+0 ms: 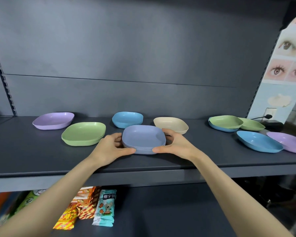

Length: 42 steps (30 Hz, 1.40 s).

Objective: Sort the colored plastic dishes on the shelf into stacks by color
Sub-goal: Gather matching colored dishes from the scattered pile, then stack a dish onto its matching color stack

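Stack (143,136) of purple-blue dishes on the shelf (41,159); my left hand (109,147) and right hand (176,146) grip its sides.

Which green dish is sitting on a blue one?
The green dish at the back right, nested in a blue dish. The left green stack and the far-right green dish show no blue beneath.

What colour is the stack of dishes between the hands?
Periwinkle blue-grey stack, clearest in the head view.

Left hand (109,147) and right hand (175,145) grip periwinkle dish stack (143,138).
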### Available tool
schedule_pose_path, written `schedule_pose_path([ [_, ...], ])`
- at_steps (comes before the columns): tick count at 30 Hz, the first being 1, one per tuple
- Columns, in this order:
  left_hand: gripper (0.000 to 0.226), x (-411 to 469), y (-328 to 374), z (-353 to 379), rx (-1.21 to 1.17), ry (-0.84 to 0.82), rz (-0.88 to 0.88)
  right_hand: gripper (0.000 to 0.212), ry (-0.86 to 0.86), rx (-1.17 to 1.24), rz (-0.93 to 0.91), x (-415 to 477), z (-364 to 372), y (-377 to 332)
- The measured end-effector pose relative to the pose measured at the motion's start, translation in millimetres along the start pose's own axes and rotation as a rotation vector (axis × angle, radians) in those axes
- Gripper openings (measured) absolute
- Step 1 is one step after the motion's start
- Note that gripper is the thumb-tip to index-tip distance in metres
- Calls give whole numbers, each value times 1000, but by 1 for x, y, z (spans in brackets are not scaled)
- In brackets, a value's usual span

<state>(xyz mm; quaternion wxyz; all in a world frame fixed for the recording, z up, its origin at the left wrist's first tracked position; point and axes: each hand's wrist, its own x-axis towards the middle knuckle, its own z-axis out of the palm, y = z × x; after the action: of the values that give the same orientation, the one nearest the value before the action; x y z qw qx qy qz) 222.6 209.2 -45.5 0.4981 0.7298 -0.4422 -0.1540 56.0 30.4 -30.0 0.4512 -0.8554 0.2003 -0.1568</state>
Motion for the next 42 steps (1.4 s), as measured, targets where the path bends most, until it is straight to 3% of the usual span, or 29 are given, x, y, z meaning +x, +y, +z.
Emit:
schedule_pose_path([
  [3,48,2,15,-3,229,55,86,64,23,-88,-16,-6,-11,-7],
  [5,61,10,29,-2,373,88,133,69,125,-218,-11,-10,-24,-13],
  [8,63,25,60,8,511,52,217,62,286,-447,-35,-10,-50,-20],
  [17,64,80,147,78,894,-35,497,59,427,-780,22,-25,-164,-17],
  [22,63,108,186,135,856,-15,580,58,483,-791,3,-41,-231,8],
  [29,64,139,219,225,861,-9,542,60,429,-837,-2,-50,-316,64],
  [42,65,186,213,311,680,-47,291,56,230,-773,-33,-23,-381,147],
])
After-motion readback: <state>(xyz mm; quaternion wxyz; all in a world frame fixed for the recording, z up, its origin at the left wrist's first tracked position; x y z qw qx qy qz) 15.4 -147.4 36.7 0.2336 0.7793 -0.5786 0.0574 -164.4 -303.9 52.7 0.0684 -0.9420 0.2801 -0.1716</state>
